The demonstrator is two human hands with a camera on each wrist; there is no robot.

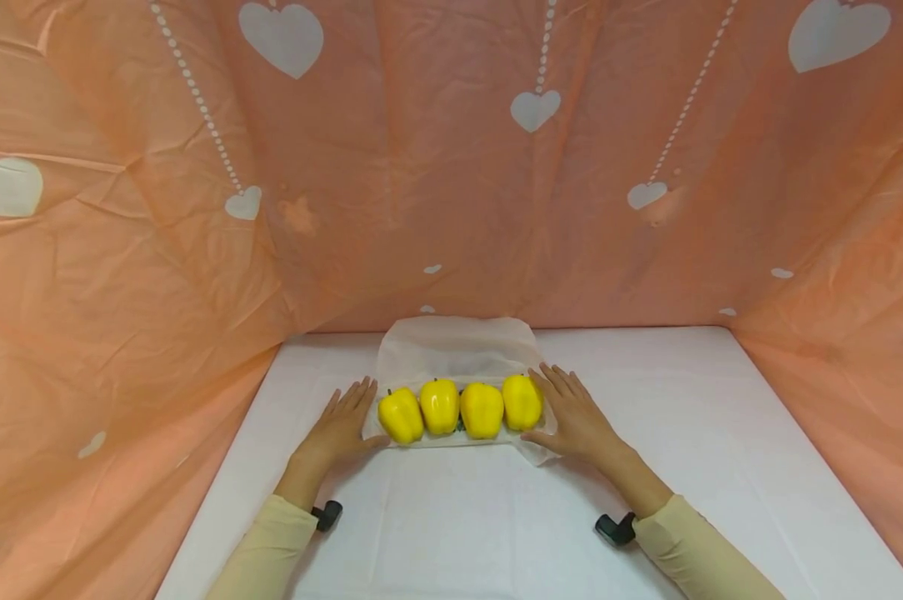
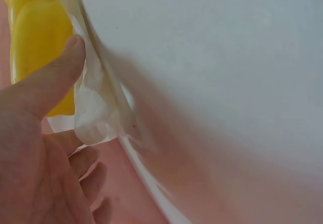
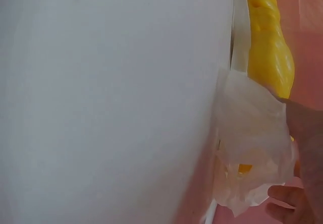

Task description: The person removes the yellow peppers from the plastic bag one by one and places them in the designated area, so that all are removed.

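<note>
Several yellow bell peppers (image 1: 440, 407) sit side by side in a row across a thin, translucent whitish bag or sheet (image 1: 459, 346). At the row's left end is my left hand (image 1: 342, 425), fingers spread along the side, thumb by the near edge. In the left wrist view its thumb (image 2: 55, 75) lies over the wrap's crumpled edge (image 2: 93, 108) beside a pepper (image 2: 40, 37). My right hand (image 1: 579, 417) flanks the right-end pepper (image 1: 522, 402) with fingers extended. In the right wrist view, loose wrap (image 3: 252, 123) partly hides that hand's fingers.
Beneath everything is a table with a white cover (image 1: 436, 525). An orange-pink curtain (image 1: 451, 183) with white hearts stands behind it and at both sides. Dark wrist cameras (image 1: 329, 515) are worn at the cuffs of the beige sleeves (image 1: 271, 542).
</note>
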